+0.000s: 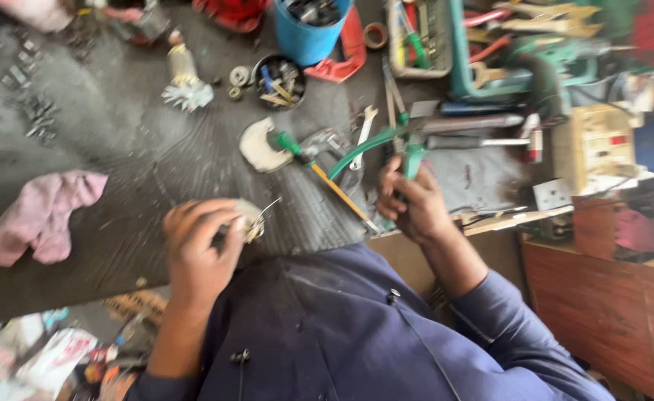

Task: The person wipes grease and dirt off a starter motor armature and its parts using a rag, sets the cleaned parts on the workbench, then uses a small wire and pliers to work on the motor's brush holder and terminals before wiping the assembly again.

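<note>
L hand (pixel 201 245) closed around small whitish part w/ metal wire (pixel 251 220), held just above dark workbench (pixel 119 148) edge. R hand (pixel 410 200) gripping green-handled pliers (pixel 410 160), near yellow-shaft screwdriver (pixel 327 178). Pink rag (pixel 41 215) well apart on the L. Blue bucket (pixel 308 33) at back.

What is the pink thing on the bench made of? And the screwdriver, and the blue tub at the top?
The pink rag looks like soft cloth: it lies crumpled in folds. The screwdriver seems to have a green plastic handle and a yellowish shaft, probably metal; blur hides its finish. The blue tub looks like smooth plastic, evenly coloured all over, though that is hard to confirm.
</note>
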Available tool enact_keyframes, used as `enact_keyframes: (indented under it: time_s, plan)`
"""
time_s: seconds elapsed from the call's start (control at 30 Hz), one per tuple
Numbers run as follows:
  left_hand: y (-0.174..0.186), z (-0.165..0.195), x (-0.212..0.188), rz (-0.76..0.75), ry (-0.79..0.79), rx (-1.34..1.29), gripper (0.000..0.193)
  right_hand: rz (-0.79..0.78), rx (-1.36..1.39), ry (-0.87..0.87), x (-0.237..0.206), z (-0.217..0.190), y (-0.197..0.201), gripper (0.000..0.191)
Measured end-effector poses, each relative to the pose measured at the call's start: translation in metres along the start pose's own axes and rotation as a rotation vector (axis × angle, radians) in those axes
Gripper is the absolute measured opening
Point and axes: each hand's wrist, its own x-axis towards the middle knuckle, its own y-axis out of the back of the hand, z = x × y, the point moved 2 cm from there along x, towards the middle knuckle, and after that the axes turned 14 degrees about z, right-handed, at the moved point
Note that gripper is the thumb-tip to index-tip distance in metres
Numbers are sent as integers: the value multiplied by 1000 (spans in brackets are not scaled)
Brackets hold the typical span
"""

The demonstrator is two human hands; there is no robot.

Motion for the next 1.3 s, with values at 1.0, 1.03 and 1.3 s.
enact_keyframes:
  time_s: [1.0,1.03,1.3]
  plan:
    - [1,-29,-54,-97,118,167,68,-584,-322,478,-29,27,-79,19]
    - [1,-29,-54,-98,115,168,68,-598,-213,354,-32,30,-82,24]
    - [-2,-28,-51,-107,102,181,66,-624,-2,-9,-48,38,-88,44]
